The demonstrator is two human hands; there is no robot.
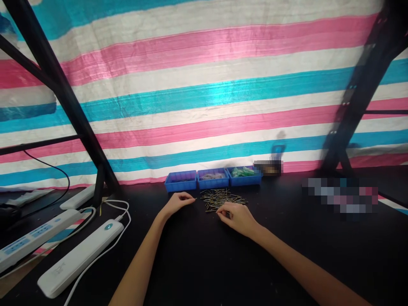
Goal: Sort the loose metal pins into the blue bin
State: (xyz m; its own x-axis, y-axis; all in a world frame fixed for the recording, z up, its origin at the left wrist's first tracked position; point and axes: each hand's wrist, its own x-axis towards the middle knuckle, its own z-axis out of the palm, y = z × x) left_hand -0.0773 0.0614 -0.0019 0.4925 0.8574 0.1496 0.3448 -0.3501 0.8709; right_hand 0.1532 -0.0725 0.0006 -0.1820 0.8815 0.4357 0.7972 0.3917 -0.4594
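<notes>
A loose pile of thin, brass-coloured sticks [223, 198] lies on the black table. Just left of the pile is my left hand [179, 203], its thumb and fingertips pinched together; whatever is between them is too small to make out. My right hand [235, 216] rests at the pile's near right edge, fingers curled into a pinch, with any held item hidden. Behind the pile three blue bins stand side by side: the left bin [181, 185] has dark contents, the middle bin [213, 183] pale packets, and the right bin [245, 180] green-and-white packets.
At the left are a white power strip [41, 231], a long white device [81, 257] with a cable, and a black metal frame [76, 112]. A striped sheet [204, 93] hangs behind the table [197, 263]. Blurred items [346, 197] lie at the right.
</notes>
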